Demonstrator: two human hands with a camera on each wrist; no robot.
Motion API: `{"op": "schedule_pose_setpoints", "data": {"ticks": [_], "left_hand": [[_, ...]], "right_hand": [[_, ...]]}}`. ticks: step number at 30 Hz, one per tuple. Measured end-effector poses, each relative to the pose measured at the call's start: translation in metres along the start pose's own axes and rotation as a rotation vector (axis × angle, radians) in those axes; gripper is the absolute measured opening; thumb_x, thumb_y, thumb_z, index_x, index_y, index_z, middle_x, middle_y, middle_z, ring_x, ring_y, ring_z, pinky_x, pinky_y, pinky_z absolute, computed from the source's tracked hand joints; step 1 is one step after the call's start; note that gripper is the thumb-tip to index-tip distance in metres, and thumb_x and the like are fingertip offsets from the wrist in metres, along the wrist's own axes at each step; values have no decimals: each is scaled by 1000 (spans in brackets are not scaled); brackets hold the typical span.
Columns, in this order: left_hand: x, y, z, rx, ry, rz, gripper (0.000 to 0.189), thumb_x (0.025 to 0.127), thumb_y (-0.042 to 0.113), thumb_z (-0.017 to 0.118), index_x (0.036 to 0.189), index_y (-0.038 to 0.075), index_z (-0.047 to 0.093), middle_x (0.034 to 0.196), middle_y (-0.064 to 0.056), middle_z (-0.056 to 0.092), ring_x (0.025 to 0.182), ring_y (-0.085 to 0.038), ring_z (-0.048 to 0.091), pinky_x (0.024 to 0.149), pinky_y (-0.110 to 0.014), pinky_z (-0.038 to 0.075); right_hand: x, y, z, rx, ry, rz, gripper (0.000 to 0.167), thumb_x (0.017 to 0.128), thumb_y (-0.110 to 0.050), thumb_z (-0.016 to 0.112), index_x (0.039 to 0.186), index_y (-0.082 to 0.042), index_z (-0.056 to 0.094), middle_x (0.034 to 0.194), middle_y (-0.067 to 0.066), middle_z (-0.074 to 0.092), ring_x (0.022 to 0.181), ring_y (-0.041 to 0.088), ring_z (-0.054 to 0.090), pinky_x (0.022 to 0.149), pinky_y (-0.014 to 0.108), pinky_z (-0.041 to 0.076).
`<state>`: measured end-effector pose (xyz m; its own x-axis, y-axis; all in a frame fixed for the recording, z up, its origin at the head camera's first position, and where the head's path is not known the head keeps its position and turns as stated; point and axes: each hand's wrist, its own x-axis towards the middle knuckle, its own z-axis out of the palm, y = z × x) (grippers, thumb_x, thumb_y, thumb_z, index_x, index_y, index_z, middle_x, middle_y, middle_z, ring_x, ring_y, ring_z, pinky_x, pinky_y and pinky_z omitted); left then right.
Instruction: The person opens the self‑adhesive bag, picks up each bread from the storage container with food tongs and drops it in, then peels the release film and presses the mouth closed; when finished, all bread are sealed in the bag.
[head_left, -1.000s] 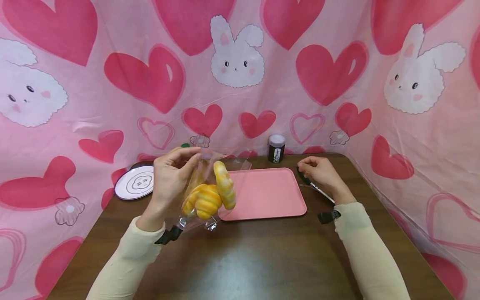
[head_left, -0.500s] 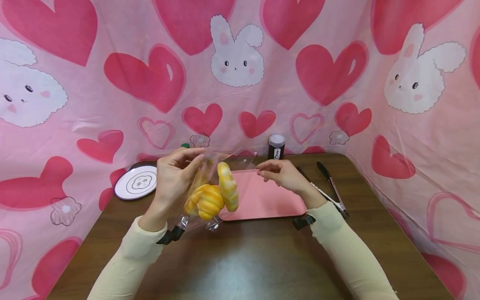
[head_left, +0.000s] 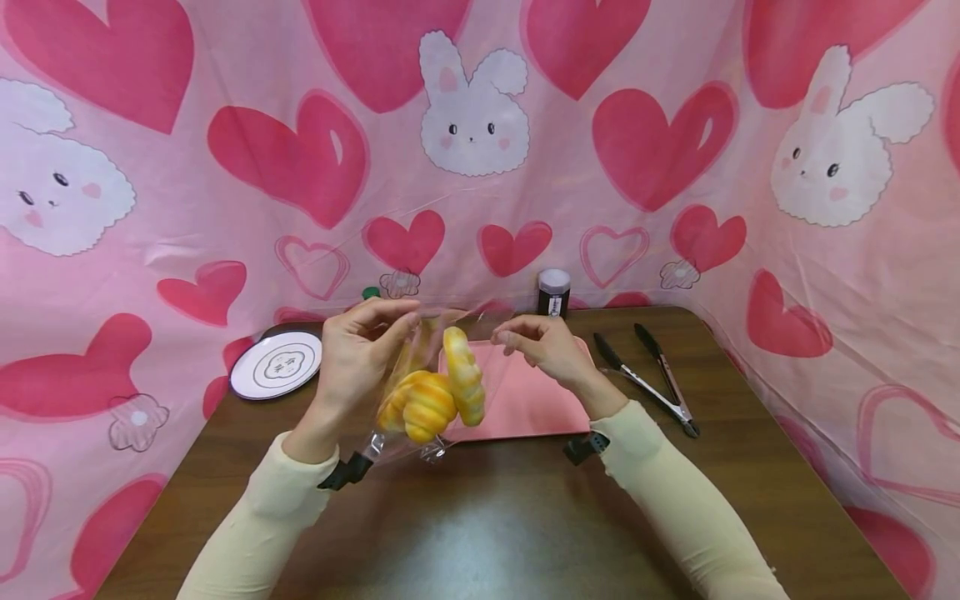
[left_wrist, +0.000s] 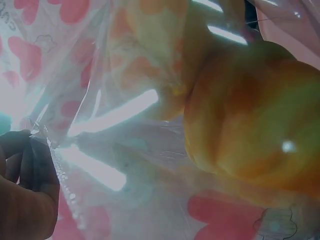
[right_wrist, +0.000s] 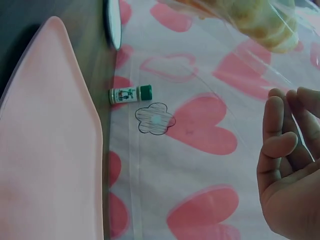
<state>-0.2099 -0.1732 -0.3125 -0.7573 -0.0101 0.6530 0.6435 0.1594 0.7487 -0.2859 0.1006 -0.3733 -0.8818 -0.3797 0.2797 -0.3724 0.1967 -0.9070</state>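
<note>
A clear plastic bag (head_left: 420, 354) with several yellow, bread-shaped pieces inside hangs above the table. One is a ridged croissant-like bread (head_left: 427, 407), also large in the left wrist view; beside it stands a longer, paler twisted bread (head_left: 465, 375). My left hand (head_left: 356, 358) pinches the bag's top left edge between thumb and fingers. At the bag's upper right edge, my right hand (head_left: 551, 354) pinches the film with its fingertips (right_wrist: 280, 95). Behind the bag lies a pink tray (head_left: 536, 404), partly covered by the bag and my right hand.
Metal tongs with black tips (head_left: 660, 392) lie spread on the right of the table. A white plate (head_left: 251, 373) is at the back left. At the back stand a dark jar with a pale lid (head_left: 553, 296) and a small green-capped bottle (right_wrist: 130, 94).
My right hand has left the black-tipped tongs on the table and moved left to the bag's edge. My left hand and the bag have shifted slightly right.
</note>
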Motion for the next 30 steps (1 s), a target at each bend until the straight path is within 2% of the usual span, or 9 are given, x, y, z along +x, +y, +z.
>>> {"op": "schedule_pose_setpoints", "data": {"ticks": [4, 8, 11, 14, 18, 21, 28, 30], "left_hand": [[1, -2, -2, 35, 17, 2, 17, 87, 8, 76, 103, 6, 78, 89, 3, 75, 73, -10, 66, 66, -18, 55], [1, -5, -5, 72, 72, -20, 14, 87, 14, 77, 99, 8, 78, 86, 5, 75, 71, -8, 65, 63, -17, 53], [1, -7, -7, 82, 104, -46, 14, 87, 16, 77, 98, 7, 78, 81, 11, 73, 69, -8, 64, 64, -17, 53], [0, -11, -8, 73, 100, -85, 16, 88, 17, 76, 99, 5, 76, 81, 14, 72, 70, -9, 64, 65, -19, 54], [-1, -17, -7, 61, 47, -141, 18, 90, 16, 74, 102, 3, 74, 87, 16, 73, 72, -8, 65, 68, -23, 57], [-1, -23, -6, 56, -6, -169, 20, 91, 16, 73, 104, 2, 73, 90, 14, 73, 75, -7, 66, 68, -25, 59], [-4, -33, -3, -21, -140, -243, 24, 93, 15, 70, 110, -1, 70, 96, 5, 75, 82, -14, 72, 77, -35, 62], [-5, -34, -3, -50, -170, -271, 26, 92, 13, 71, 113, -2, 69, 99, 1, 75, 84, -14, 73, 79, -36, 62]], "right_hand": [[0, -3, -2, 48, 53, -30, 20, 95, -22, 68, 103, -5, 73, 91, -2, 75, 76, 22, 64, 52, 23, 43], [-2, -12, -10, 132, 125, -82, 18, 96, -17, 65, 99, 0, 69, 87, -9, 75, 70, 14, 63, 51, 21, 42], [-4, -22, -15, 215, 176, -130, 12, 96, -13, 65, 95, -1, 68, 83, -9, 74, 66, 9, 62, 49, 19, 41], [-6, -33, -19, 274, 222, -170, 9, 94, -13, 66, 91, -4, 68, 76, -7, 71, 62, 8, 58, 47, 17, 37], [-7, -47, -23, 295, 277, -221, 8, 93, -11, 67, 88, -4, 67, 73, -5, 71, 58, 6, 52, 44, 18, 27], [-8, -56, -24, 292, 301, -251, 8, 94, -6, 64, 87, -6, 68, 76, -5, 73, 59, 6, 52, 44, 19, 25], [-8, -65, -24, 251, 366, -252, 17, 90, -1, 64, 80, -13, 68, 64, -5, 62, 58, 6, 54, 45, 16, 35], [-8, -65, -23, 261, 360, -256, 17, 91, -1, 64, 80, -13, 68, 65, -5, 64, 59, 7, 55, 47, 16, 39]]}}
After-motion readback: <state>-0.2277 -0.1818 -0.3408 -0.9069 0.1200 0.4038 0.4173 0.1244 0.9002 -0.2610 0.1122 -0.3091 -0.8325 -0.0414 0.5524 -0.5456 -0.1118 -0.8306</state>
